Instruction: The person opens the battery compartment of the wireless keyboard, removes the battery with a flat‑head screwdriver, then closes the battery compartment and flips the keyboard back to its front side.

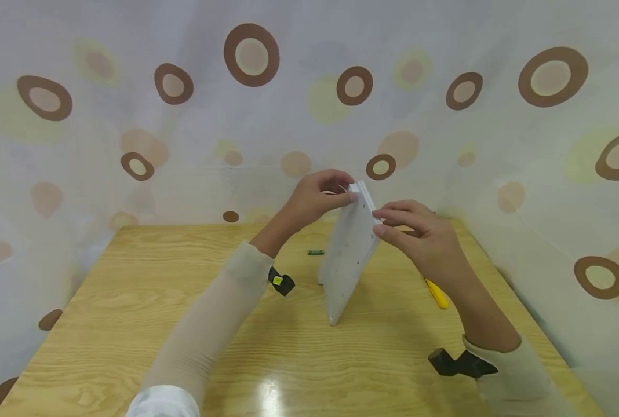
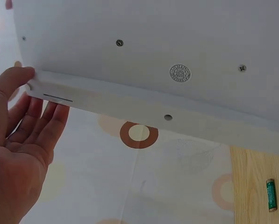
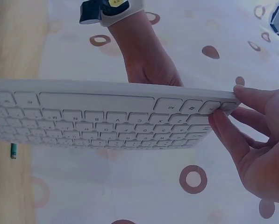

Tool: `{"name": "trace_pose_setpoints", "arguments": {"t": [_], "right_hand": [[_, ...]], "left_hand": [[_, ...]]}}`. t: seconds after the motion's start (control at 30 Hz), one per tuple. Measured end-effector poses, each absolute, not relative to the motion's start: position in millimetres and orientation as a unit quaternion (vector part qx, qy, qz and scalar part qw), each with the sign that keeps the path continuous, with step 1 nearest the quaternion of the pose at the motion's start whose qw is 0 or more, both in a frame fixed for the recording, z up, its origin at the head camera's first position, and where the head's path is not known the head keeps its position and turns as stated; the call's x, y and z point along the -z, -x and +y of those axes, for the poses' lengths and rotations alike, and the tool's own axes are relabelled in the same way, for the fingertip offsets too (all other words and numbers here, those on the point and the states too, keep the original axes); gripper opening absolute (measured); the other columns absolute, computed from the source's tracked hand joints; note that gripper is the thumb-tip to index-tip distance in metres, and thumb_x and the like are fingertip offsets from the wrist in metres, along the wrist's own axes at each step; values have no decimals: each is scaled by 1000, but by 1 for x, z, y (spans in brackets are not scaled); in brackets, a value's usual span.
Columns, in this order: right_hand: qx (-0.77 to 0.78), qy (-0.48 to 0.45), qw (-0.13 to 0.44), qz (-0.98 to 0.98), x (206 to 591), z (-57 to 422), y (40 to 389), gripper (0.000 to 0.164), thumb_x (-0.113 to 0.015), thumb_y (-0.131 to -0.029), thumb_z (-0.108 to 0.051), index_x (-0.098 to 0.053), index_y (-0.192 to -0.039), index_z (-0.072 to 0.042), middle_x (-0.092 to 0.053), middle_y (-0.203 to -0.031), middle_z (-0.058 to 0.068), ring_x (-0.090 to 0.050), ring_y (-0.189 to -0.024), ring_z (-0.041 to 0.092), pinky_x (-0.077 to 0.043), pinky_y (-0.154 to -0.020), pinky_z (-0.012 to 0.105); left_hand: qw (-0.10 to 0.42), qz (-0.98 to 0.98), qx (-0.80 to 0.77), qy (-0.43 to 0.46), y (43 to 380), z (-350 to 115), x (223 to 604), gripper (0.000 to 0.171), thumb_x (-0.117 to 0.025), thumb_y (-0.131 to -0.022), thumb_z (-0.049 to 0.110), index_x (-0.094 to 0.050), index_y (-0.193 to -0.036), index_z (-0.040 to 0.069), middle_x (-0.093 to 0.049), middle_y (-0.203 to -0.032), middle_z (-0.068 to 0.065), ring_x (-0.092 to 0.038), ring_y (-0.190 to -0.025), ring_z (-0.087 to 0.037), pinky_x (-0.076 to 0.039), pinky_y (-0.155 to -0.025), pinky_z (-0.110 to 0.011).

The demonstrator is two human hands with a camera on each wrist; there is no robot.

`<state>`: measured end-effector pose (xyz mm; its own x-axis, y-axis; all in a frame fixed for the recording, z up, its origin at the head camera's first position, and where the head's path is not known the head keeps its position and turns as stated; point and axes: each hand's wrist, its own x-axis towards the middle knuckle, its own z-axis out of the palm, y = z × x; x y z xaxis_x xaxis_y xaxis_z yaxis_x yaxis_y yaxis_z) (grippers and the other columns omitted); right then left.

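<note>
A white keyboard is tilted up on edge above the wooden table, its screwed underside towards the left. My left hand grips its raised far corner, the thumb on the underside and fingers round the thick rear edge. In the left wrist view that edge of the keyboard shows a thin slot and a small round hole. My right hand pinches the nearer corner between thumb and fingers. Rows of keys on the keyboard face the right wrist camera. A green battery lies on the table beyond the keyboard.
A yellow handle-like object lies on the table at the right, partly hidden behind my right hand. A pale curtain or sheet with brown rings surrounds the table at the back and sides.
</note>
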<state>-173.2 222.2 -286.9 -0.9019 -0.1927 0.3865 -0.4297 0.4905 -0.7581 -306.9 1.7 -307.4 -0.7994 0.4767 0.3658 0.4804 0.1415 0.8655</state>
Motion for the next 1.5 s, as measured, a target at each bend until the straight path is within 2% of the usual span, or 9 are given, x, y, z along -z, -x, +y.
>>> {"name": "trace_pose_setpoints", "arguments": {"t": [0.4,0.53,0.67,0.77,0.87,1.07,1.23,1.33,1.5], "right_hand": [[-460,-208,125,-854,282,208,173,31,-72,-95,-26,-71,-125,-17,-61,-126,-8,-62,-106,9,-54,-85,17],[-520,-241,87,-815,300,207,185,45,-70,-96,-16,-59,-139,-16,-54,-136,-2,-58,-117,16,-54,-92,22],[-556,-276,25,-784,328,205,202,67,-71,-95,-11,-41,-154,-21,-42,-150,0,-46,-135,21,-46,-108,31],[-553,-295,-11,-779,347,200,212,80,-74,-93,-16,-30,-159,-24,-32,-157,0,-36,-144,22,-35,-117,39],[-547,-306,-48,-777,365,193,221,89,-78,-91,-25,-23,-161,-26,-24,-162,1,-27,-150,25,-25,-122,49],[-492,-289,-132,-811,400,177,234,107,-80,-81,-55,-12,-162,-35,-8,-167,0,-10,-155,33,-20,-116,68],[-438,-278,-182,-835,428,170,244,130,-83,-72,-63,1,-163,-24,4,-168,8,-2,-155,36,-18,-117,67],[-416,-275,-194,-845,442,171,247,134,-86,-71,-54,3,-163,-14,2,-167,16,-5,-154,39,-17,-118,64],[-384,-268,-207,-859,455,176,247,138,-88,-70,-52,6,-162,-10,3,-168,16,-4,-154,39,-17,-120,61]], "left_hand": [[10,-744,589,315,301,-9,312,30,-73,-93,32,-65,-118,18,-67,-113,0,-66,-102,-18,-57,-87,-37],[33,-760,577,299,287,-16,311,38,-71,-94,35,-63,-127,18,-63,-121,0,-64,-103,-20,-56,-85,-37],[51,-760,588,273,266,-25,315,45,-70,-95,37,-60,-135,19,-59,-129,0,-63,-105,-19,-56,-86,-37],[41,-731,628,263,250,-33,318,44,-69,-96,34,-59,-135,17,-60,-128,-3,-65,-105,-20,-57,-89,-38],[24,-685,680,261,237,-44,321,40,-66,-98,26,-59,-134,10,-61,-125,-10,-67,-105,-24,-56,-92,-39],[30,-656,719,226,222,-74,329,37,-64,-100,22,-61,-131,3,-64,-126,-15,-68,-107,-22,-56,-93,-38],[39,-676,712,184,216,-104,341,41,-63,-100,25,-59,-135,3,-61,-132,-13,-66,-112,-21,-56,-91,-34],[37,-682,712,163,214,-120,349,44,-62,-101,26,-57,-138,3,-60,-134,-14,-66,-113,-20,-56,-91,-31],[24,-684,717,128,207,-141,362,47,-60,-102,23,-53,-143,0,-57,-139,-17,-66,-114,-15,-56,-91,-28]]}}
